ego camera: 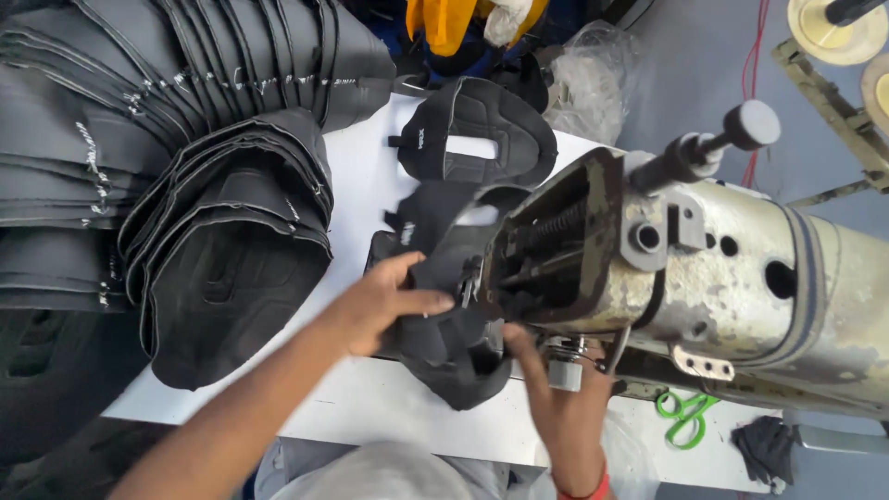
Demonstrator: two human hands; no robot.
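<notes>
**Both hands on black padded piece at sewing machine head**

Black padded piece (451, 344): dark matte fabric, curved and strap-like, soft foam look, raised seams, bent into a loop. It sits right at the open front end of the sewing machine (704, 278), touching the needle area, on the white table (361, 176).

Left hand (384, 304): on top of the piece, just left of the machine's front end. Fingers curled, thumb stretched toward the machine, pinching the fabric's upper fold. Clamped on the piece.

Right hand (556, 393): below the machine's front end, fingers spread, tips pressing the piece's lower right edge. Whether it grips or only presses, cannot tell. Red band at the wrist.

Sewing machine: big cream-white metal body, worn and stained, rounded, lying across the right of the view. Open dark end shows springs and rods. Dark knobbed lever (713, 143) sticks up from its top.

Finished piece (474, 131): same black padded shape, flat on the table above the machine's front end, apart from it.

Stacks of black pieces (222, 241): well left of the machine, fanned layers, curved edges, embossed panels, white marks along some edges.

Green scissors (685, 415): plastic handles, on the table just under the machine body, right of the right hand.

Clear plastic bag (593, 79): crinkled, above the machine.
</notes>
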